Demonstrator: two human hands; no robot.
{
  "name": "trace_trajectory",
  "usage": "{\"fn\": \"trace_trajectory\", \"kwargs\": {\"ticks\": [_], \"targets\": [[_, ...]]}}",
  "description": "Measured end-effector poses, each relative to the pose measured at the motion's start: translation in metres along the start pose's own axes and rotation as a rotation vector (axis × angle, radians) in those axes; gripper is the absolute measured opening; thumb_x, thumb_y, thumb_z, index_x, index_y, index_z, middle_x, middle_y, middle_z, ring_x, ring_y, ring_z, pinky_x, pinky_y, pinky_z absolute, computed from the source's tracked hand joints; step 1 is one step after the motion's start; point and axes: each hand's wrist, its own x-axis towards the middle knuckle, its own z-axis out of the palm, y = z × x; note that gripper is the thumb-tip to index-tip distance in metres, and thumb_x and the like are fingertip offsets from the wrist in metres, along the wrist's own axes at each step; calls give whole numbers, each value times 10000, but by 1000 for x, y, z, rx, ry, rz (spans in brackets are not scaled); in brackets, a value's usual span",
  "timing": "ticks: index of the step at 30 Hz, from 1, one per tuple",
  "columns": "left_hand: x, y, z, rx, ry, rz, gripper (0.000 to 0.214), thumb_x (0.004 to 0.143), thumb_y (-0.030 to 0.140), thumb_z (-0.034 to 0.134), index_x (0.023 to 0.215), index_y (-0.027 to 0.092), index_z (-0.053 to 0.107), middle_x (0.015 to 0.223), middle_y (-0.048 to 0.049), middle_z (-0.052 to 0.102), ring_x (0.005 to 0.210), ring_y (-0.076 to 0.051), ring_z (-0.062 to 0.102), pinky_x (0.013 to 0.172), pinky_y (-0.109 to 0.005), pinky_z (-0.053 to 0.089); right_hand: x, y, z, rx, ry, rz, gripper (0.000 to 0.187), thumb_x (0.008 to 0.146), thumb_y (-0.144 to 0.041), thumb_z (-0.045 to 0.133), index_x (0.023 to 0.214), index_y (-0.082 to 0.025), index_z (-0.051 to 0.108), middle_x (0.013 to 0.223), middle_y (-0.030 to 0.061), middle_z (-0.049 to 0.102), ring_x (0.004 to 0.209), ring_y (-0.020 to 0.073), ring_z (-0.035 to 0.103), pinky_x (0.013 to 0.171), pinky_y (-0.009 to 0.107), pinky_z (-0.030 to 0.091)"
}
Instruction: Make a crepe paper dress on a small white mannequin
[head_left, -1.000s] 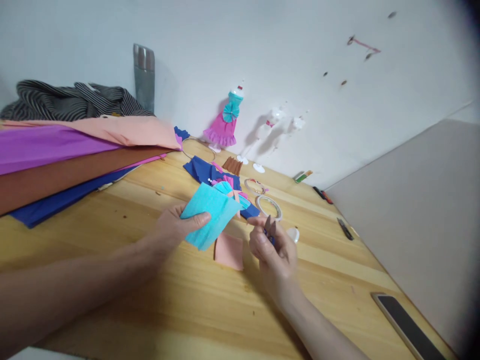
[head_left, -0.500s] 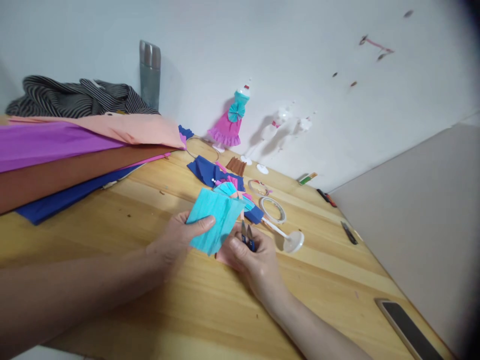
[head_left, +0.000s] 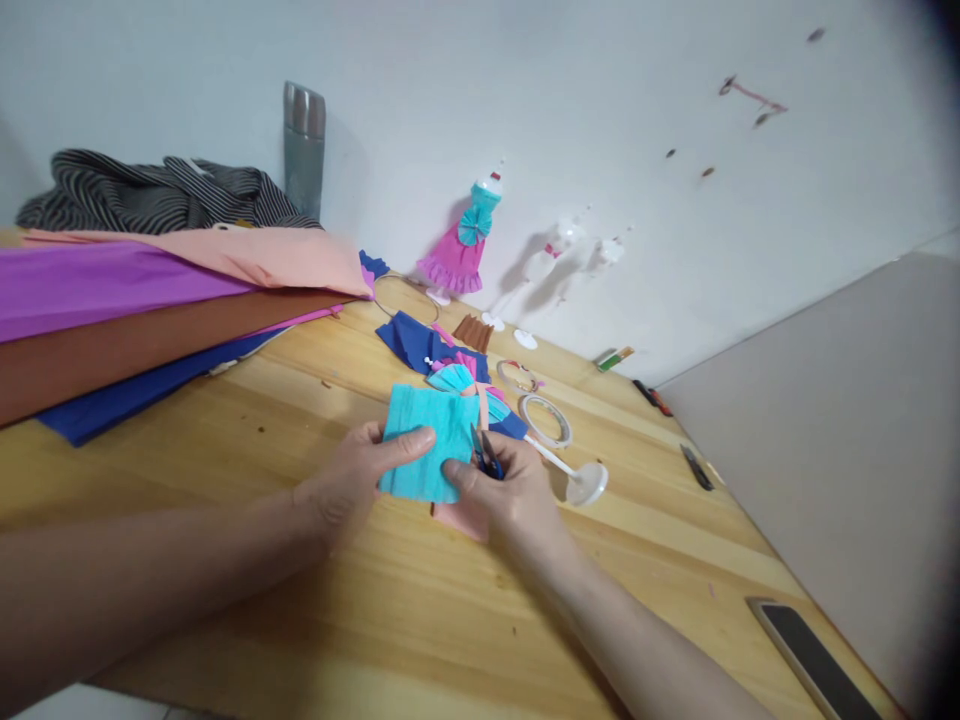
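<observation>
A square of turquoise crepe paper (head_left: 424,470) is held above the table between both hands. My left hand (head_left: 367,465) pinches its left side, thumb on top. My right hand (head_left: 514,490) has its thumb on the paper's lower right edge and holds small dark scissors (head_left: 489,458), blades slightly apart and pointing up beside the paper. Beneath the right hand lies a piece of pink paper (head_left: 461,518). Just behind the paper rests a small mannequin on its side, its round white base (head_left: 587,484) to the right; a turquoise and pink bow (head_left: 454,379) lies at its dressed end.
Tape rolls (head_left: 546,421), blue paper (head_left: 409,342) and pleated brown paper (head_left: 473,332) lie behind. A dressed mannequin (head_left: 457,250) and two bare ones stand by the wall. Crepe sheets (head_left: 150,330) and a bottle (head_left: 304,150) are left; a cutter (head_left: 697,467) and phone (head_left: 821,655) right.
The turquoise paper has turned flatter and more upright. My right hand has moved up and left, its thumb now on the paper's edge, bringing the scissors closer.
</observation>
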Motion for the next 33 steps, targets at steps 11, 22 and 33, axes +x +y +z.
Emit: {"fn": "trace_trajectory", "kwargs": {"ticks": [11,22,33], "targets": [[-1,2,2,28,-37,11,273,655,260,806,875,133,707,794,-48,736,698,-168,662,691,-295,533,3,-20,-29,4,-69,-55,370,800,-526,608,846,-160,627,587,-52,362,521,97,300,485,246,225],[9,14,-2,-167,73,134,155,659,151,786,777,126,687,773,-16,725,730,-147,657,781,-308,524,-25,7,-24,320,-248,112,375,807,-512,638,820,-138,613,460,-66,412,381,50,256,426,229,136],[9,13,-5,-140,32,120,149,742,158,734,884,136,692,815,-16,734,759,-144,661,802,-301,522,-34,10,-3,593,-229,226,374,828,-491,621,762,-122,623,457,-78,360,367,37,212,356,195,123]]}}
